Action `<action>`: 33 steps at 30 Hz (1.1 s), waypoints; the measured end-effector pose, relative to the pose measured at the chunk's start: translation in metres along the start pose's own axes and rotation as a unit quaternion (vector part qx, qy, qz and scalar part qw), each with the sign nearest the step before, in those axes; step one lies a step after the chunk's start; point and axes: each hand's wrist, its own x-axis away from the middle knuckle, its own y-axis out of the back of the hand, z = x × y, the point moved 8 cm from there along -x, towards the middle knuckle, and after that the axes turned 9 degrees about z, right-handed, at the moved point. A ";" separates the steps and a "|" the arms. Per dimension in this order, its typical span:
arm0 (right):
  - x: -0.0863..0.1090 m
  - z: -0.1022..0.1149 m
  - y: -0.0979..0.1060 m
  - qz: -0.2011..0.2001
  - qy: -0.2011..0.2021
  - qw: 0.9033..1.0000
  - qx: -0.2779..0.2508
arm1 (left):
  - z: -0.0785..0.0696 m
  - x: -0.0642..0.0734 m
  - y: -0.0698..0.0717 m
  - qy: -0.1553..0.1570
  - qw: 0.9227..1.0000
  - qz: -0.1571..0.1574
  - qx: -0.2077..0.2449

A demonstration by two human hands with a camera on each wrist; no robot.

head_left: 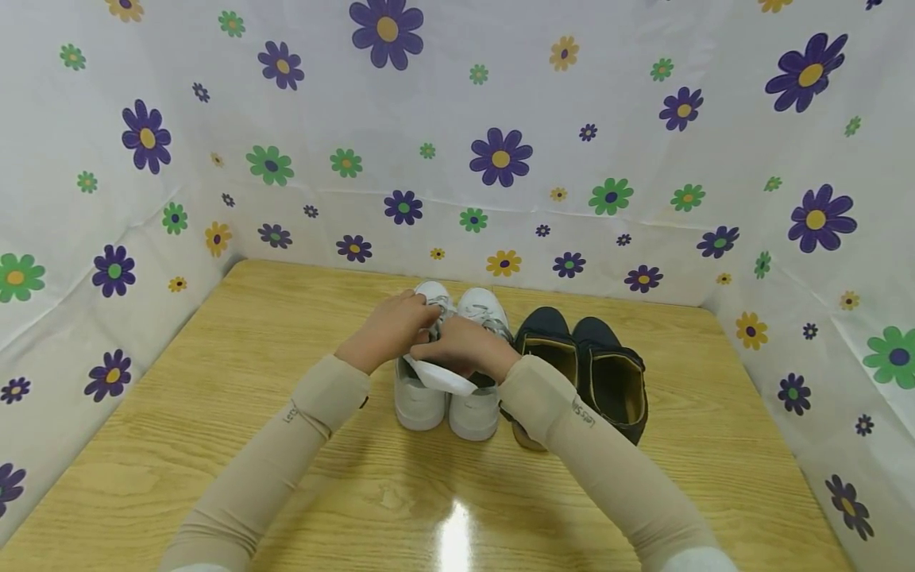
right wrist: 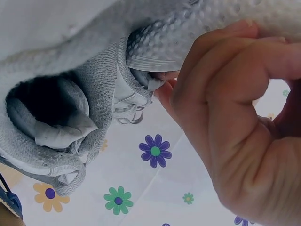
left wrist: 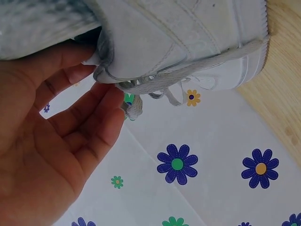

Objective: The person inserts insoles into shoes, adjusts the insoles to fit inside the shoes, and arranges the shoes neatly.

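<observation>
A pair of white lace-up sneakers stands side by side, the left sneaker [head_left: 418,403] and the right sneaker [head_left: 475,416], heels facing me. My left hand [head_left: 393,327] is at the left sneaker's opening; in the left wrist view its fingers pinch the tongue [left wrist: 104,52] above the laces [left wrist: 202,66]. With curled fingers my right hand [head_left: 468,347] grips a white insole [head_left: 439,376], which lies tilted across the sneakers' openings. Dimples cover the insole [right wrist: 164,44] in the right wrist view, where its front end reaches into the left sneaker's opening.
Right of the sneakers stands a pair of dark shoes with tan linings, the nearer dark shoe [head_left: 543,324] close to my right wrist and the other dark shoe [head_left: 618,385] beyond. A wooden table [head_left: 286,318] lies beneath, with flowered cloth [head_left: 429,103] around its back and sides.
</observation>
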 end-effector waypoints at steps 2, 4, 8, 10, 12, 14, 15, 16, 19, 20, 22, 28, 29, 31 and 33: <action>-0.001 0.001 0.000 0.000 0.002 1.000 -0.001 | 0.001 0.000 -0.001 0.004 1.000 0.010 0.013; -0.002 0.003 0.000 0.000 0.007 1.000 -0.009 | 0.001 -0.001 -0.002 0.007 0.999 0.021 0.031; -0.005 0.006 -0.001 -0.002 0.019 1.000 -0.009 | 0.001 -0.001 -0.003 0.010 0.998 0.031 0.058; -0.006 0.008 -0.001 -0.003 0.024 1.000 0.002 | 0.002 -0.002 -0.004 0.008 0.997 0.029 0.066; -0.008 0.009 -0.001 -0.004 0.025 1.000 0.014 | 0.003 -0.002 -0.004 0.004 0.997 0.025 0.072; -0.011 0.010 0.000 -0.007 0.025 0.999 0.029 | 0.003 -0.002 -0.004 0.002 0.997 0.023 0.076; -0.011 0.010 0.000 -0.008 0.024 0.999 0.034 | 0.003 -0.002 -0.004 0.000 0.997 0.022 0.078; -0.012 0.011 0.000 -0.010 0.023 0.999 0.037 | 0.003 -0.002 -0.004 -0.001 0.997 0.022 0.078; -0.014 0.012 0.001 -0.018 0.023 0.999 0.042 | 0.002 -0.001 -0.002 -0.006 0.997 0.020 0.075; -0.014 0.012 0.002 -0.021 0.023 0.999 0.040 | 0.002 0.000 -0.002 -0.009 0.997 0.019 0.073; -0.015 0.012 0.002 -0.026 0.020 0.999 0.034 | 0.001 0.000 -0.001 -0.011 0.997 0.019 0.074; -0.018 0.010 0.002 -0.037 0.008 0.999 0.025 | 0.001 0.000 0.000 -0.017 0.996 0.022 0.088; -0.018 0.010 0.002 -0.039 0.008 0.999 0.027 | 0.002 0.000 0.000 -0.018 0.995 0.023 0.091; -0.019 0.009 0.002 -0.042 0.008 0.999 0.031 | 0.002 -0.001 0.000 -0.020 0.995 0.024 0.094; -0.020 0.009 0.003 -0.047 0.011 0.998 0.034 | 0.003 -0.001 -0.001 -0.020 0.995 0.024 0.096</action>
